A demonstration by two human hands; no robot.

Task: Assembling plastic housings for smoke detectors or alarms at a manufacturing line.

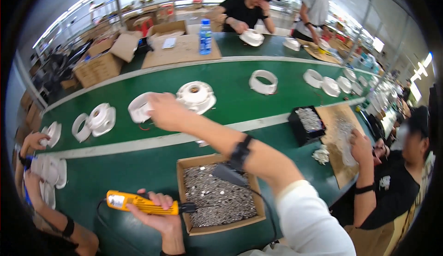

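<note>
In my left hand point(159, 212) is a yellow electric screwdriver point(140, 203), with the fingers wrapped round its body. Its dark tip points right, over an open cardboard box point(181, 189) full of small silvery metal parts point(219, 200). My right arm reaches across to the belt, wearing a black wrist strap point(241, 152). There my right hand point(168, 111) closes on the near side of a white plastic ring point(138, 108); the fingertips are partly hidden. A white round housing point(195, 95) with a coppery centre sits just beyond that hand.
More white rings point(263, 81) and housings point(102, 119) stand along the green belt point(230, 80). A black bin point(304, 129) of metal parts is at right. Co-workers' hands point(361, 145) work on both sides and across. A blue bottle point(205, 37) stands on cardboard at the back.
</note>
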